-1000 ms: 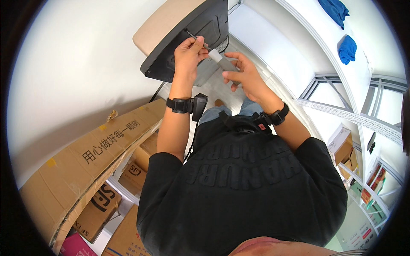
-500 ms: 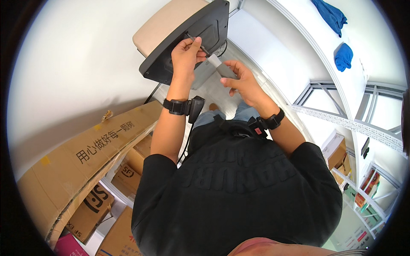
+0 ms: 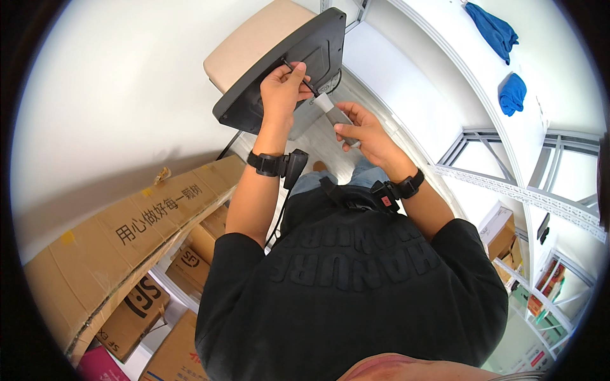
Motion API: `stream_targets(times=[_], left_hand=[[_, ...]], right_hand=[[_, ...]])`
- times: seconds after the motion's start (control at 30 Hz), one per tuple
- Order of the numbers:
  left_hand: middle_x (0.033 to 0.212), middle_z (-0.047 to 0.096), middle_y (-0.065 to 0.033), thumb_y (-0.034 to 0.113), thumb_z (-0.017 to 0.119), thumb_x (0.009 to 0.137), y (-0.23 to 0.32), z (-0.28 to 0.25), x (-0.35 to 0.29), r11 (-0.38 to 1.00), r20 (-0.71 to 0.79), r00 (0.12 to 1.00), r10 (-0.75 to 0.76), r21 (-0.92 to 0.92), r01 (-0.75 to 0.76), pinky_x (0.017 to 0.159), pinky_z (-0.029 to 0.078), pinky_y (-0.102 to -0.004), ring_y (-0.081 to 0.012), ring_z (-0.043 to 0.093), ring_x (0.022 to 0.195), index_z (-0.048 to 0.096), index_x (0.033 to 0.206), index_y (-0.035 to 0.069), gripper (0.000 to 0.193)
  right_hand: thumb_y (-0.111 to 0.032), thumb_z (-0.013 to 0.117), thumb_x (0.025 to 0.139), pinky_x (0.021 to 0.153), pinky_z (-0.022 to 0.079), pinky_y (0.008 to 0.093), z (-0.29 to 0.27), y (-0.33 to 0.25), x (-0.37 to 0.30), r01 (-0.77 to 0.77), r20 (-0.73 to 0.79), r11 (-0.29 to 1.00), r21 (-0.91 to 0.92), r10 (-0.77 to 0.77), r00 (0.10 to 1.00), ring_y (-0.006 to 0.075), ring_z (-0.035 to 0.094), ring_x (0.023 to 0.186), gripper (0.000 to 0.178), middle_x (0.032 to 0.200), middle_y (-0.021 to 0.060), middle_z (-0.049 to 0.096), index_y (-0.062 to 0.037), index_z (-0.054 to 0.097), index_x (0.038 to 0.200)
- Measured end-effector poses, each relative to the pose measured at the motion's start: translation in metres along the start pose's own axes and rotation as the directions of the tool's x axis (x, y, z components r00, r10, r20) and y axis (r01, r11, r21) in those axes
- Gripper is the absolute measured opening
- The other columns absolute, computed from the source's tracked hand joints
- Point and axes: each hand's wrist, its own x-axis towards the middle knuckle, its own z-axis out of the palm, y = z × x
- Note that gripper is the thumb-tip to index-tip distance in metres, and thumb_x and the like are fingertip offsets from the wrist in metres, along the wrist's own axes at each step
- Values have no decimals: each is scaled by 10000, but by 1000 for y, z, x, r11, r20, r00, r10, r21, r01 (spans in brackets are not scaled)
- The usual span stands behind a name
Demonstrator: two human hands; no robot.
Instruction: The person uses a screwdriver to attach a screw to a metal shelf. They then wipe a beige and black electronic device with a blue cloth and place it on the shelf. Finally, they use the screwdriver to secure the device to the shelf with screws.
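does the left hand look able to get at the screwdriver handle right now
Probably yes: the right hand grips the screwdriver handle farther back, leaving its pale front end uncovered, close to the left hand.

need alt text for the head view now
A person's right hand holds a grey-handled screwdriver while the left hand pinches its shaft by the black panel of a beige-sided unit. Cardboard boxes sit at lower left.
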Motion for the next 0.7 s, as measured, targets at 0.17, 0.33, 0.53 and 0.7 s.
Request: stream_targets(times=[0.17, 0.33, 0.53, 0.7], left_hand=[[804, 657, -80, 176, 619, 919, -1, -2, 1, 1000, -5, 1000, -1, 1, 1, 529, 539, -220, -96, 594, 581, 637, 1008, -5, 203], [816, 662, -90, 152, 588, 933, 0, -1, -1, 1000, 3, 1000, 3, -9, -3, 543, 543, -223, -115, 618, 611, 612, 1065, -12, 212], [864, 678, -124, 137, 542, 952, -5, -4, 1, 998, 36, 999, 7, -69, -4, 572, 564, -250, -161, 660, 668, 575, 1128, -9, 231], [894, 684, -146, 128, 508, 966, -7, -4, 1, 994, 62, 998, -3, -108, 10, 580, 574, -267, -182, 675, 694, 554, 1135, -3, 219]], right_hand=[[-185, 610, 892, 555, 462, 264, -1, -3, 4, -73, 28, 997, 20, 73, 997, 156, 613, 840, 460, 1028, 51, 562, -51, 437, 1297], [-259, 519, 930, 515, 480, 266, -12, -5, 5, -184, 210, 955, 232, 135, 968, 204, 651, 810, 438, 1011, 107, 623, -41, 431, 1300], [-206, 550, 920, 523, 467, 253, -12, 4, 4, -75, 83, 989, 124, 65, 994, 172, 623, 835, 422, 1034, 73, 578, -65, 442, 1303], [-160, 578, 909, 558, 435, 242, -11, 2, -1, -38, 67, 996, 85, 33, 997, 136, 580, 860, 424, 1068, 37, 526, -81, 449, 1305]])
